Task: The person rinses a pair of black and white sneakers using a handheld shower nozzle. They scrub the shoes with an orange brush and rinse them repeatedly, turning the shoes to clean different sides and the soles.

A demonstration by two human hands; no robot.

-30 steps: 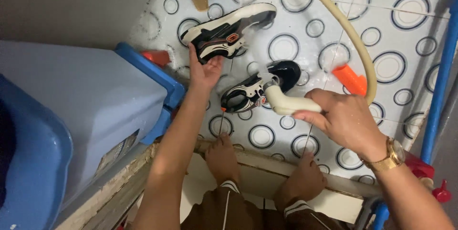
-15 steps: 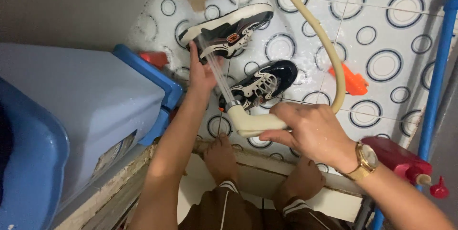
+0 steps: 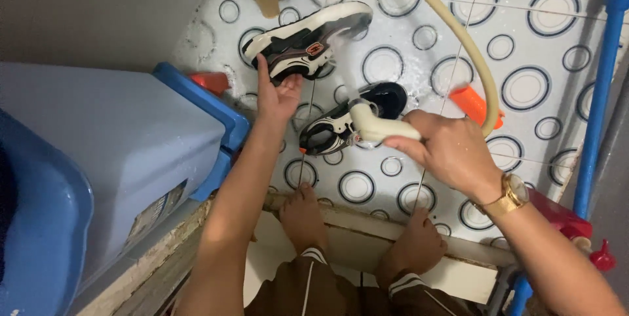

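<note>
Even, soft indoor light — no hard shadows; wet floor tiles (image 3: 524, 47) carry faint sheen, the water spray blurs slightly, and edges bend mildly.

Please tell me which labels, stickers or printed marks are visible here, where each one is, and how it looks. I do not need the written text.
Sticker: on the side of the pale blue bin at left, rectangular, pale with dark print, partly worn.
Badge: on the side of the upper sneaker, just above the left hand, small, orange and white.
No mark can be made out on the lower sneaker or on the hose nozzle in the right hand.
</note>
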